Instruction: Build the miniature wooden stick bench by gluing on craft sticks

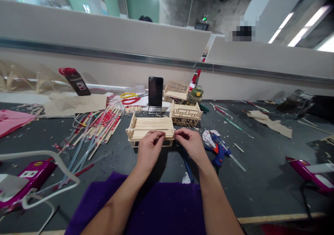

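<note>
A miniature bench [150, 124] built from thin wooden sticks stands on the dark table in front of me. Its slatted seat faces up, with raised ends at left and right. Along the front of the seat lies a thin wooden stick [169, 130]. My left hand [149, 149] is closed at the bench's front edge, thumb and fingers pinched on the stick. At the front right corner, my right hand [192, 144] pinches near the stick's right end; its fingertips partly hide what they grip. Just behind stands a second stick model [186, 113] with lattice sides.
A blue glue gun [220, 149] lies right of my right hand. Behind the bench a phone [156, 92] leans upright on a stand. Red-tipped sticks [105, 123] and scissors [133, 98] lie left. A green-lidded jar [196, 95] and another stick model [176, 90] stand behind.
</note>
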Action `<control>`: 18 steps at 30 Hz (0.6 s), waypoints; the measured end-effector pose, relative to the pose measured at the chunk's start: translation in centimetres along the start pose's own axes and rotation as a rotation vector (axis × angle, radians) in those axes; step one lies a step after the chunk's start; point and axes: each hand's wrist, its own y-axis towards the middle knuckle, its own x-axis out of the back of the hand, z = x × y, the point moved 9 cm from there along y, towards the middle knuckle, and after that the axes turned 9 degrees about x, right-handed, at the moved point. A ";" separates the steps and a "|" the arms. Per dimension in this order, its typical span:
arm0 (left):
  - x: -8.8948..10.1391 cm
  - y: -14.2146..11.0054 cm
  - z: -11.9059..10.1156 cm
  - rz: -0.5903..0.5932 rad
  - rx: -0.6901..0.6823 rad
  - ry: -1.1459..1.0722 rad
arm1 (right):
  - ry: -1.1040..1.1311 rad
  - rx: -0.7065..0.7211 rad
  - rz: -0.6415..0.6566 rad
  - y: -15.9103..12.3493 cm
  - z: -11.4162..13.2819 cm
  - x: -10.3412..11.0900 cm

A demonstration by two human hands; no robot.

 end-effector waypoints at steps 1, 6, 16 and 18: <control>0.0 0.0 0.0 0.001 0.001 -0.002 | 0.000 0.001 -0.001 0.0 0.0 0.0; -0.1 0.0 0.1 0.008 0.016 -0.008 | -0.020 -0.041 -0.041 -0.1 -0.6 0.6; -0.1 0.0 0.2 0.004 0.000 -0.016 | -0.184 -0.096 -0.376 -1.6 0.1 6.9; -0.1 0.0 0.2 0.008 0.003 -0.015 | -0.235 -0.121 -0.363 -2.4 0.3 7.4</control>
